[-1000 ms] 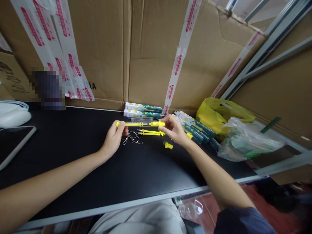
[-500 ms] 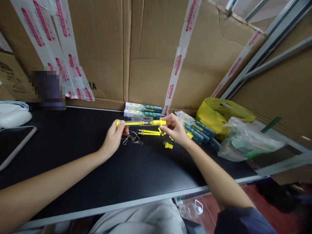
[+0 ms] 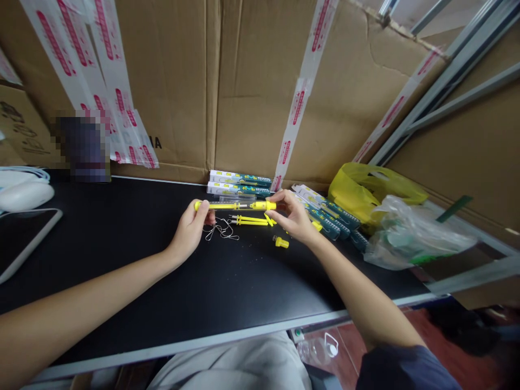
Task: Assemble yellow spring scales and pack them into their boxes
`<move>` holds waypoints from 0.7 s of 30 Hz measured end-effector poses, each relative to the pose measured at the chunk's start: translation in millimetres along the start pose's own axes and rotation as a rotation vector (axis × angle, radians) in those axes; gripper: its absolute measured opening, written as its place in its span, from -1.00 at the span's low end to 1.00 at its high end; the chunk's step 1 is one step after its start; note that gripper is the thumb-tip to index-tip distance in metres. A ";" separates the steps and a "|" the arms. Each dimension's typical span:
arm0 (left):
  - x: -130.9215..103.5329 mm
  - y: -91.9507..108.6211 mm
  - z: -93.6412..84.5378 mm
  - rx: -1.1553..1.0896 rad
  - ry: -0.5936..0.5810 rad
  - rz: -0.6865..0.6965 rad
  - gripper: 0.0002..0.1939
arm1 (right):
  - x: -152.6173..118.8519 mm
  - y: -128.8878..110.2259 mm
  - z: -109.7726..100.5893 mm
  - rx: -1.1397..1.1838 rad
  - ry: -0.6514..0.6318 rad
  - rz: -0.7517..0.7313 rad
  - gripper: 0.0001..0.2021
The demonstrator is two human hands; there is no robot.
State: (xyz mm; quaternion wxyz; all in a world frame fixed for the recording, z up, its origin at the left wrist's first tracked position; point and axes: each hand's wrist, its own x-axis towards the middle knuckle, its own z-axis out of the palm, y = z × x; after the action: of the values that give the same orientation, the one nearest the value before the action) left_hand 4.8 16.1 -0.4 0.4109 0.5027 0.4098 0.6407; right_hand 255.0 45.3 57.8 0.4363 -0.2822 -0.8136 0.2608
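Hardly anything has moved since the earlier frame; the view has slipped very slightly and both hands stay at the ends of a thin yellow tube (image 3: 244, 206). It is held level above the desk (image 3: 244, 292), in front of the person. Thumb and fingers of the left hand (image 3: 187, 227) pinch its left end; those of the right hand (image 3: 298, 219) close around the yellow cap at the other end, though how firmly I cannot tell.

As for progress, the tube looks mostly put together, with yellow pieces at both ends and a metal part between; whether the cap is fully seated is too small to judge. Loose pieces remain: yellow rods (image 3: 252, 221) lie just below the tube, with bent wires (image 3: 222, 233) beside them and a yellow plug (image 3: 281, 243) nearer the person. Printed boxes lie behind (image 3: 239, 188) and beyond the right hand.
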 end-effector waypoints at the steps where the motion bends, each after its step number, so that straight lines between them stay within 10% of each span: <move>1: -0.1 0.5 0.2 0.000 0.003 0.000 -0.56 | -0.2 0.2 0.3 -0.007 -0.005 0.004 -0.75; 21: -0.1 2.1 0.7 0.004 0.003 0.010 -0.55 | -1.8 7.3 0.8 -0.053 -0.035 0.000 -0.76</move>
State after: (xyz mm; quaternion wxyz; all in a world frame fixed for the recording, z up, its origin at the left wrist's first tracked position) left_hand 5.3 15.5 1.6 0.4062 0.5046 0.4093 0.6425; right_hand 256.8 49.1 51.5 0.4145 -0.2892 -0.8277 0.2439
